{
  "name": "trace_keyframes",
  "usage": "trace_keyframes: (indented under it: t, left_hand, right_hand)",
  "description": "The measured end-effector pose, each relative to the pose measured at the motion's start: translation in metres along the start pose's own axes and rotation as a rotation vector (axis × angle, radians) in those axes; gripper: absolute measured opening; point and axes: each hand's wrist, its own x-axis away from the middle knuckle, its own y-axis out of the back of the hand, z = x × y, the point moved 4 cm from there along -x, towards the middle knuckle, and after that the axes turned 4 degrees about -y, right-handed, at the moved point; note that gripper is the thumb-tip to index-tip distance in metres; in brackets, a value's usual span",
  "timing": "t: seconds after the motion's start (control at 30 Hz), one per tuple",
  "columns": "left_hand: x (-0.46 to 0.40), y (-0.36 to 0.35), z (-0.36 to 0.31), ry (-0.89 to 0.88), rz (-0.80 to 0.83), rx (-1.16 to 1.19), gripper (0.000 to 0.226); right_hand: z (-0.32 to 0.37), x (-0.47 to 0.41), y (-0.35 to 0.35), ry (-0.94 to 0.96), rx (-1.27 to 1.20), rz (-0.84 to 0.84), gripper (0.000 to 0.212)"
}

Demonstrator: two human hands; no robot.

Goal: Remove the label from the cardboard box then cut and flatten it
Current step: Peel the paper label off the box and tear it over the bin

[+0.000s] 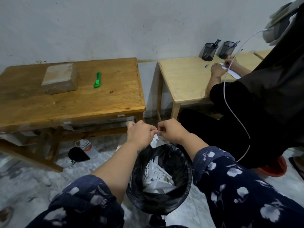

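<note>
Both my hands meet above a black-lined trash bin [181, 193] on the floor. My left hand [141, 134] and my right hand [171, 131] pinch a crumpled white label [155, 141] that hangs between them over the bin's far rim. The cardboard box [60, 78] sits closed on the brown wooden table [74, 102] at the left. A green utility knife [97, 79] lies on that table to the right of the box, apart from it.
The bin holds several white paper scraps. A plastic bottle [88, 148] and a black pouch [78, 155] lie under the table. A seated person in black [263, 104] writes at a lighter table [185, 81] on the right, by two pen cups [209, 51].
</note>
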Motion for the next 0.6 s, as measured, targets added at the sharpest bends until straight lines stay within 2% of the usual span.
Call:
trace_keyframes:
  t: [0.07, 0.17, 0.27, 0.4, 0.47, 0.53, 0.6]
  left_hand:
    - [0.000, 0.001, 0.003, 0.116, -0.002, 0.124, 0.032]
    - [-0.001, -0.001, 0.008, 0.411, 0.066, 0.484, 0.028]
    - [0.004, -0.001, 0.031, 0.737, -0.013, 0.830, 0.036]
    - [0.011, -0.004, 0.068, 0.746, -0.114, 0.743, 0.029]
    - [0.015, -0.008, 0.064, 0.722, -0.130, 0.681, 0.031]
    - [0.015, -0.014, 0.043, 0.607, -0.121, 0.662, 0.035]
    - [0.014, -0.016, 0.018, 0.483, -0.092, 0.775, 0.027]
  right_hand:
    - [0.003, 0.001, 0.001, 0.007, -0.064, -0.072, 0.020]
    - [0.012, 0.001, 0.006, 0.018, -0.136, -0.185, 0.015]
    - [0.011, 0.002, 0.009, -0.005, -0.152, -0.242, 0.017]
    - [-0.016, 0.012, 0.015, -0.123, -0.315, -0.271, 0.018]
    - [-0.021, 0.016, 0.016, -0.160, -0.387, -0.280, 0.013]
    - [-0.018, 0.017, 0.012, -0.164, -0.472, -0.239, 0.011]
    - [-0.012, 0.018, 0.006, -0.158, -0.542, -0.186, 0.010]
